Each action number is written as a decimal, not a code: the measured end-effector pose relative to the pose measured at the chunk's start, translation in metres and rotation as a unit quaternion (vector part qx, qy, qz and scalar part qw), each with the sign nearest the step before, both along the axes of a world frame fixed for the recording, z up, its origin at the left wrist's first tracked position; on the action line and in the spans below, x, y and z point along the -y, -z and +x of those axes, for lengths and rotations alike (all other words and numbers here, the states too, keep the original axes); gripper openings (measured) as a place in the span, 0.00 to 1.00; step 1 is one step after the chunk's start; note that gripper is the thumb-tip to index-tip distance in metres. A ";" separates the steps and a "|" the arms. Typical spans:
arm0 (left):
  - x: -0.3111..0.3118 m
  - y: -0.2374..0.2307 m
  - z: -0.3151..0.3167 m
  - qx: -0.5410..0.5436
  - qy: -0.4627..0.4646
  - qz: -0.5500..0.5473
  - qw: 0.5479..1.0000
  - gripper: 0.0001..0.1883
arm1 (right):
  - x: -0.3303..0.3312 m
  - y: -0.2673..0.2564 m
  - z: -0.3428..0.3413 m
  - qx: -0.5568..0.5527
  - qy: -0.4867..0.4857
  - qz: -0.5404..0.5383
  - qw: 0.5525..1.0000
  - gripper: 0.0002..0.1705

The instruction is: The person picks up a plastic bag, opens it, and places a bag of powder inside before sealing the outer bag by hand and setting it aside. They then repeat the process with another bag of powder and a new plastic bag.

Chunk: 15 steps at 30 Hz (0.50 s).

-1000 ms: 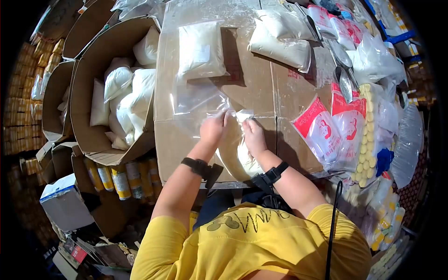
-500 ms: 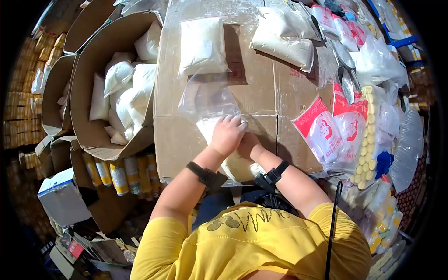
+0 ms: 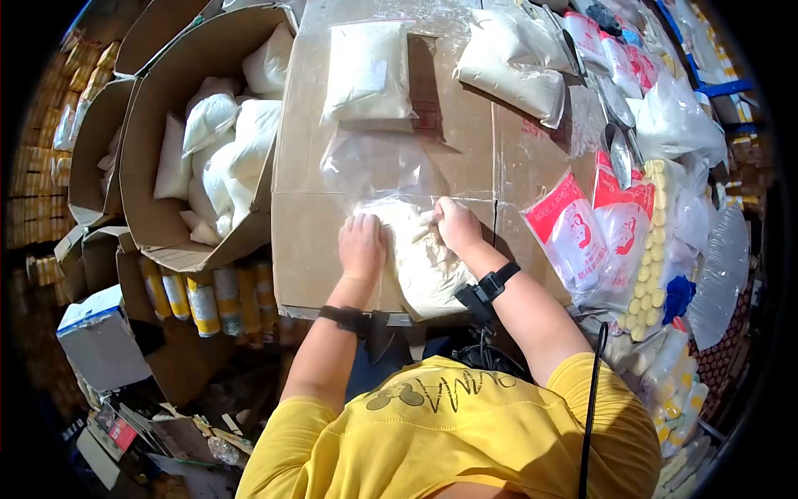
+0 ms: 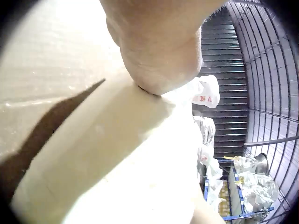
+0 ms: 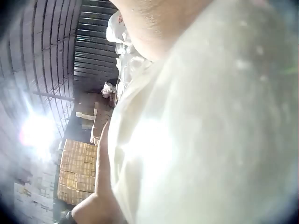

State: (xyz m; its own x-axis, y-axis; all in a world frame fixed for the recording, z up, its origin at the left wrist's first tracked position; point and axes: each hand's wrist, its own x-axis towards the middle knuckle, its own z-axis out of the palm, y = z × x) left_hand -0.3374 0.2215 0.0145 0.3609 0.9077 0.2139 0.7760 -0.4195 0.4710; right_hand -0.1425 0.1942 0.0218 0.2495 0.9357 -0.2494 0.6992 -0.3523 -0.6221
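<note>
A clear plastic bag of off-white powder (image 3: 428, 266) lies at the front edge of the cardboard-covered table, its unfilled plastic mouth (image 3: 378, 166) spread flat away from the person. My left hand (image 3: 363, 244) grips the bag's left upper side, fingers bent at its edge. On the opposite side my right hand (image 3: 459, 226) pinches the bag near its upper right corner with curled fingers. Powder fills much of the left wrist view, where the heel of the left hand (image 4: 159, 56) presses close over the bag. Fingertips are hidden in both wrist views.
Beyond the hands lies a filled, flat bag (image 3: 367, 71), with more filled bags (image 3: 515, 71) to its right. Red-and-white printed bags (image 3: 573, 233) and metal scoops (image 3: 619, 154) lie on the right. A deep carton (image 3: 145, 191) holding several powder bags stands left.
The hands, together over the top of the bag half a second ago, have parted to its two sides. My left hand moved left, my right up and slightly right. More of the bag now shows.
</note>
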 end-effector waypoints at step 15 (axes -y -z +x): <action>0.045 0.010 -0.017 0.136 -0.085 -0.208 0.965 0.04 | 0.016 -0.004 0.000 0.019 -0.023 -0.003 1.000 0.09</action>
